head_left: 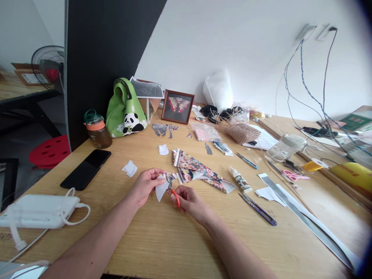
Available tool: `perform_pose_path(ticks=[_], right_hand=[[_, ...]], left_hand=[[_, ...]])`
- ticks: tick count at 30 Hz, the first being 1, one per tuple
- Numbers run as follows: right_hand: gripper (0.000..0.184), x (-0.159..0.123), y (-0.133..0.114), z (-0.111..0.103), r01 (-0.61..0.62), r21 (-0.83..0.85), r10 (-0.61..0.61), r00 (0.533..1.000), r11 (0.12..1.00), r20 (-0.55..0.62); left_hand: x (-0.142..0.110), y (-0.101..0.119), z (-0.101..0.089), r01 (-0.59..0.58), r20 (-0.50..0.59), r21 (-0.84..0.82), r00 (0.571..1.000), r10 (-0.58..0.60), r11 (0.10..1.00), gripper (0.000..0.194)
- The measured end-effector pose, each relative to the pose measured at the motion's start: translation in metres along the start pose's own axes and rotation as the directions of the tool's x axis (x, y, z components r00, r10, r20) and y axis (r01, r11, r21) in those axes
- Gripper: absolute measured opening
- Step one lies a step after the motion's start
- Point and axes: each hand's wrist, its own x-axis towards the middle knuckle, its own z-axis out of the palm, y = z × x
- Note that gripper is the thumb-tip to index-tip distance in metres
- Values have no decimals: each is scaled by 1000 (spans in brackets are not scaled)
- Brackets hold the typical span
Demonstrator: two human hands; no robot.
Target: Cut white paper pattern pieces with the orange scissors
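Observation:
My left hand (pixel 148 186) pinches a small piece of patterned fabric (pixel 171 178) together with a white curved paper piece (pixel 161 189). Closed around the orange handles of a pair of scissors (pixel 175 198) is my right hand (pixel 187 202); the blades are at the fabric and mostly hidden. Just beyond both hands lies a folded floral fabric strip (pixel 203 170). White cut pieces rest nearby, one (pixel 129 168) left of my left hand and another (pixel 163 149) farther back. A glue bottle (pixel 240 179) and purple-handled thread snips (pixel 258 209) lie to the right.
At left are a black phone (pixel 86 169), a white power bank (pixel 40 211), a drink bottle (pixel 98 130) and a green panda bag (pixel 125 110). A framed collar picture (pixel 178 106) stands behind. Pink scissors (pixel 295 176), a glass jar (pixel 286 147) and long grey strips (pixel 305 221) occupy the right.

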Motion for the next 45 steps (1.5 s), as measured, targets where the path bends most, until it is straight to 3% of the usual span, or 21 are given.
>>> perform_pose_path(ticks=[9, 35, 45], right_hand=[[49, -1, -2, 0, -5, 31, 4, 999, 999, 42], [45, 1, 2, 1, 46, -163, -54, 997, 986, -49], [44, 3, 6, 2, 63, -107, -70, 995, 992, -69]], left_hand=[[-2, 3, 2, 18, 23, 22, 1000, -18, 1000, 37], [-4, 4, 4, 42, 39, 13, 998, -42, 999, 43], [-3, 3, 3, 37, 38, 0, 999, -37, 999, 44]])
